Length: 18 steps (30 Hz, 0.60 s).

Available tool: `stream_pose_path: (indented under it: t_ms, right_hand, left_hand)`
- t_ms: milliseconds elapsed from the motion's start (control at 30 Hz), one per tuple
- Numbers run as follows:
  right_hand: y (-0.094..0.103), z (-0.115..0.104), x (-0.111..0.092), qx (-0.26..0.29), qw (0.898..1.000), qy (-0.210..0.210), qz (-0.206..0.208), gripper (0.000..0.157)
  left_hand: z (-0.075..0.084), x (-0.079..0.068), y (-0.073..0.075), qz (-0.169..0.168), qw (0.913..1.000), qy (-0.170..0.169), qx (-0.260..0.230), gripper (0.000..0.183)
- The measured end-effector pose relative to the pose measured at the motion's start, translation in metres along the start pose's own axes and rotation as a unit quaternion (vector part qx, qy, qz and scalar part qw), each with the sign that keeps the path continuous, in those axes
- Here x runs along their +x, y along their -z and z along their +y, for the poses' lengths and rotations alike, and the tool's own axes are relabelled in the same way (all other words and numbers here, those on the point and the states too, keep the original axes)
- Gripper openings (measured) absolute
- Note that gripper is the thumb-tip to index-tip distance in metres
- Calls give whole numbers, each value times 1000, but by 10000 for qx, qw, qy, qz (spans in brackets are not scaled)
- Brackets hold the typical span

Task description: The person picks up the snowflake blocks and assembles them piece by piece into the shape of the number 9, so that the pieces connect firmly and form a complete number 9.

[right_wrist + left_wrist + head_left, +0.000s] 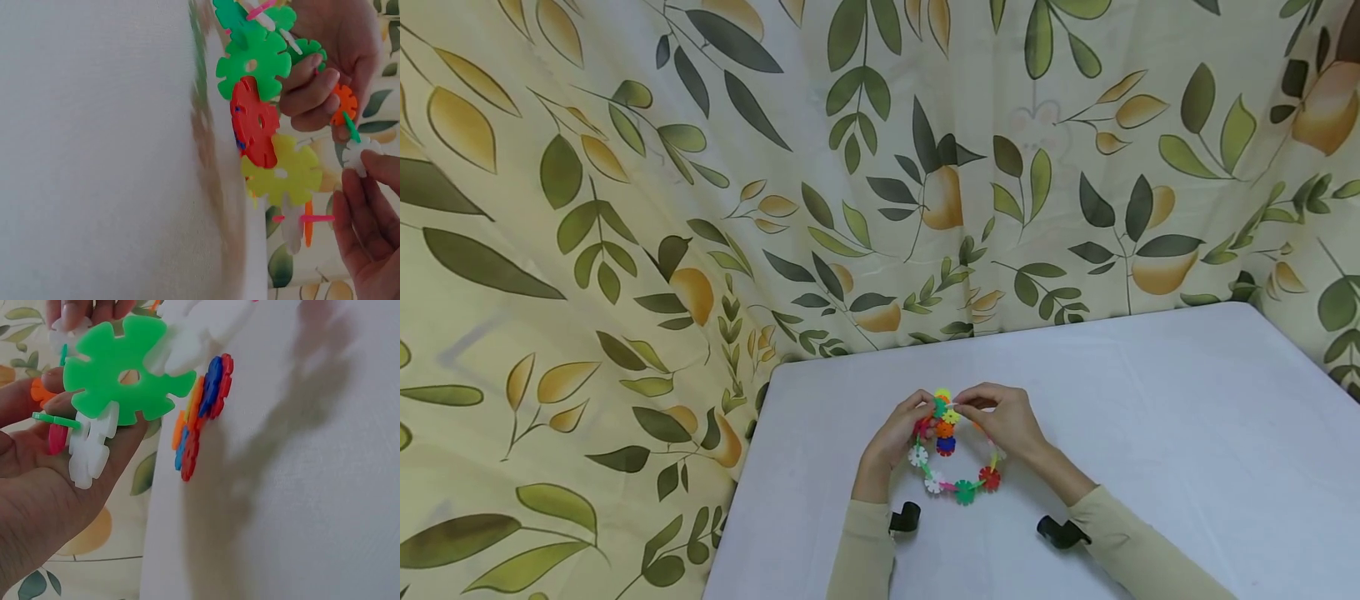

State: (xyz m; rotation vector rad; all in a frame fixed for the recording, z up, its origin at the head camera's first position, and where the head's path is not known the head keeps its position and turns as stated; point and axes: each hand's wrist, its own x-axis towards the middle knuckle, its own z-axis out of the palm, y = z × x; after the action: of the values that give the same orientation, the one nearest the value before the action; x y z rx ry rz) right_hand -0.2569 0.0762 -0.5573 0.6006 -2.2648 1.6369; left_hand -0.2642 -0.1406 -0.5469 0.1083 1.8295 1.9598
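Note:
A loop of flower-shaped interlocking discs hangs between both hands above the table. My left hand grips one side of it, fingers around orange and green discs. In the left wrist view a large green disc and a white disc stand out at that palm. My right hand pinches a white disc between thumb and fingers, close to a green disc joined to an orange one. Lower on the loop are a red disc and a green disc.
A short cluster of blue, orange and red discs shows inside the loop in the head view. Black wrist cameras sit at both cuffs. The white table meets a leaf-patterned curtain at its back and left edges.

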Motion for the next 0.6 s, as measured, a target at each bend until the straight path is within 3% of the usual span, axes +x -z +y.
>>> stream_pose_path:
  t_ms: [167, 433, 600]
  right_hand:
    - [-2, -4, -1, -260, 9995, 95, 124, 8]
    - [-7, -4, -1, -595, 9951, 778, 155, 14]
    - [-6, -4, 1, -474, 9984, 295, 64, 15]
  left_hand:
    - [-1, 0, -4, 51, 9999, -9, -126, 16]
    - [-3, -3, -8, 13, 9998, -133, -131, 21]
    - [-1, -1, -5, 23, 9999, -65, -153, 18]
